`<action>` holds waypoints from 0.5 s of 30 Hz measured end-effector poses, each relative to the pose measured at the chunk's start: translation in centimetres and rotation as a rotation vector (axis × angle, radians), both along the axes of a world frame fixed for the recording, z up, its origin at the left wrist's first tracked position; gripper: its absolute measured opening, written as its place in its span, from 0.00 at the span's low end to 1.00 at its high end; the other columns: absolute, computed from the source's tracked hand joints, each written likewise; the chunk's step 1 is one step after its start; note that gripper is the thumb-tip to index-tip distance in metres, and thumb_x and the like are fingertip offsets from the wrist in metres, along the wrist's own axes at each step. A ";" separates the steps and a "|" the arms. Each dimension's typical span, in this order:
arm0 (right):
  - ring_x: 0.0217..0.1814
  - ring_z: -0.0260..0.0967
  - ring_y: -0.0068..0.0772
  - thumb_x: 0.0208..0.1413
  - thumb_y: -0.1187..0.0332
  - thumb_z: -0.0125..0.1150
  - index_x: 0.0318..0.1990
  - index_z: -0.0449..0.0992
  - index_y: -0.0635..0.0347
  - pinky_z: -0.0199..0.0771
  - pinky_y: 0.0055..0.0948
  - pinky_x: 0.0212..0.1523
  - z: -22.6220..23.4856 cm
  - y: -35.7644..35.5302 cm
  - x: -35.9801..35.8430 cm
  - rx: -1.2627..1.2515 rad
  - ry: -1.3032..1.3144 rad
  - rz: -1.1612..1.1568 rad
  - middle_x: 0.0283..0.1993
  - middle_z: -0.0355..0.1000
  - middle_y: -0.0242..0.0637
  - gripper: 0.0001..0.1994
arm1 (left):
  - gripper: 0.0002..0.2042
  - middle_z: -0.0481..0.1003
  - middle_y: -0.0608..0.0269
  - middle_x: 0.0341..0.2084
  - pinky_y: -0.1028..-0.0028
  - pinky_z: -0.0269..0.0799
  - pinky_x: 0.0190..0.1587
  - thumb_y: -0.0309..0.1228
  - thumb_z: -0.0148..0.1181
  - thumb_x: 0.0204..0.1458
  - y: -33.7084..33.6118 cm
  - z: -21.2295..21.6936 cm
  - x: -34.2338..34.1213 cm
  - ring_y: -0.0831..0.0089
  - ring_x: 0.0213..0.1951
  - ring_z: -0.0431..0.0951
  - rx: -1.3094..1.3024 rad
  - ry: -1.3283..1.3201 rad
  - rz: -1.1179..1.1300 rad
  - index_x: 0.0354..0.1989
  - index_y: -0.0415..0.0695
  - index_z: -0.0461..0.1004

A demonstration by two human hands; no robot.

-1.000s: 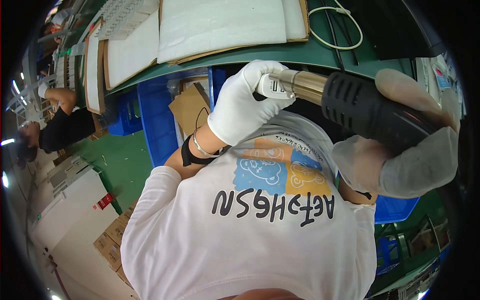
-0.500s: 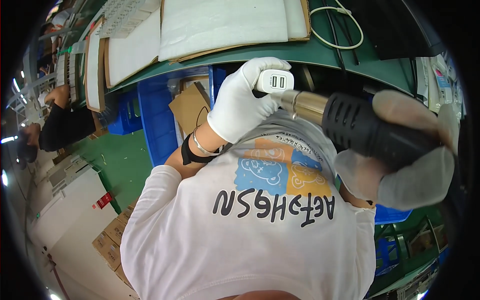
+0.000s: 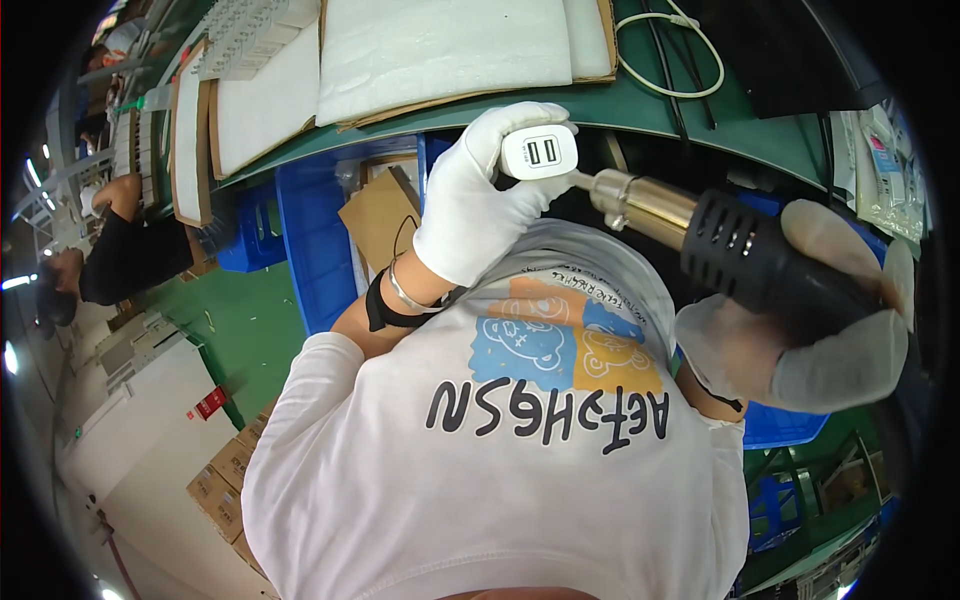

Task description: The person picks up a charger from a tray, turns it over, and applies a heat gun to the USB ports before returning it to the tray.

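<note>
Green workshop floor at lower left, cardboard boxes (image 3: 225, 480) stacked on it; nearer, right hand (image 3: 800, 345) at the right edge has gloved fingers wrapped round a black heat gun (image 3: 770, 265); its brass nozzle touches a white two-port charger (image 3: 540, 152) pinched in the left hand (image 3: 480, 200) at upper centre; beyond, blue bins (image 3: 310, 250), then white foam sheets (image 3: 440, 45) on the green surface (image 3: 760, 120).

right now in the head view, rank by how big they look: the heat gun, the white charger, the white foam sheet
1. white foam sheet
2. heat gun, though it sits nearer the camera, so unsure
3. white charger, held in the left hand
</note>
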State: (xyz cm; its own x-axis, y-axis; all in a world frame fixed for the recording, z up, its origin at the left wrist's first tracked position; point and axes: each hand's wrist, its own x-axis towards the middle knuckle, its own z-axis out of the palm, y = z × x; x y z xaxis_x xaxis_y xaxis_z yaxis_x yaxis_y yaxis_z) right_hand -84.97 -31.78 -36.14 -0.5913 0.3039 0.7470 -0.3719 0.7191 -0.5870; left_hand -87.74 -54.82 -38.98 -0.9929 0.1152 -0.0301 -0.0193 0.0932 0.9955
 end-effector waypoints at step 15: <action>0.33 0.71 0.36 0.52 0.73 0.52 0.57 0.56 0.69 0.72 0.32 0.48 -0.2 -0.3 -0.3 -0.015 0.006 -0.002 0.36 0.71 0.46 0.24 | 0.22 0.76 0.64 0.42 0.77 0.73 0.47 0.17 0.68 0.42 -0.2 -0.3 0.1 0.76 0.43 0.77 -0.118 0.046 -0.015 0.48 0.43 0.71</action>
State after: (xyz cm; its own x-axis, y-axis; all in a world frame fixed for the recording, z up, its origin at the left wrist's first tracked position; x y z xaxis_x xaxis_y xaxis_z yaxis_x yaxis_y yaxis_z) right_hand -85.26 -32.05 -36.39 -0.5864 0.3165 0.7456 -0.3738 0.7109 -0.5957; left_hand -87.64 -55.07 -39.26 -0.9917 0.1283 0.0008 0.0279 0.2097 0.9774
